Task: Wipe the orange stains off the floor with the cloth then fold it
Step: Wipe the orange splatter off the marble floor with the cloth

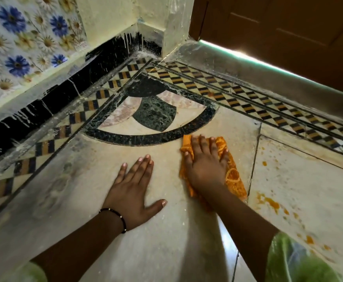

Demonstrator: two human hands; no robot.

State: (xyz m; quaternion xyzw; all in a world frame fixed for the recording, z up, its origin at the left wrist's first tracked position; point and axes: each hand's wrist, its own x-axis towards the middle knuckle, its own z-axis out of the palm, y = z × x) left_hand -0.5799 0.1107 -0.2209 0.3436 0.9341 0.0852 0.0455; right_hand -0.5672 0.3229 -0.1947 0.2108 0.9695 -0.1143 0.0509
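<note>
Right hand (205, 159), fingers spread, presses crumpled orange patterned cloth (232, 176) onto pale marble floor (166, 241), frame centre. Left hand (134, 192) flat, bracing. Orange stains (270, 202) lie right of cloth, nearer right hand; wiping unfinished.

No legible text or labels.

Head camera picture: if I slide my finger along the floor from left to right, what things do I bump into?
Left hand flat on the floor → right hand pressing the orange cloth → orange stains.
</note>
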